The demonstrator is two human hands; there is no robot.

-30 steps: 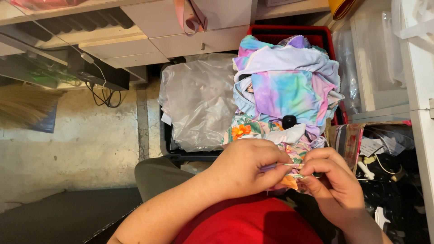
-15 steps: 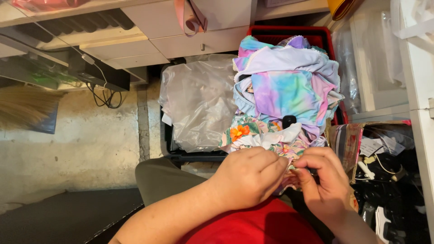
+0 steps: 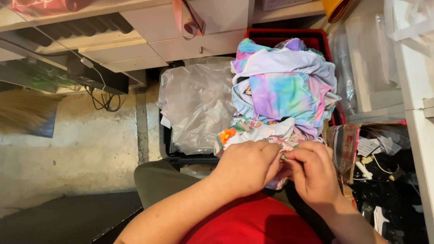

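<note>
we look down at our two hands meeting just above our lap and red shirt [image 3: 253, 223]. our left hand [image 3: 247, 166] is curled almost closed, fingers folded onto a bunched floral garment [image 3: 253, 131], white with orange flowers. our right hand [image 3: 314, 174] faces it, thumb and fingers pinched tight on the same cloth where the two hands touch; something small and shiny sits at that pinch, too small to tell what it is. the garment is crumpled, so we cannot tell its long axis; it trails up and away from our knuckles toward the heap beyond. just past our fingers rises a pile of tie-dye clothes [image 3: 285, 86] in pink, purple and turquoise, heaped in a red crate [image 3: 316, 36]. beyond the left hand, a crinkled clear plastic bag [image 3: 194, 106] lines a black bin [image 3: 165, 144]. to the outside of the right hand, a torn cardboard box [image 3: 343, 144] holds pale paper tags [image 3: 368, 145] and small parts. farther out past the right hand are clear plastic packages [image 3: 343, 68] beside white shelving. farthest from us, a pink strap [image 3: 187, 18] hangs from beige drawers [image 3: 181, 27].
</note>
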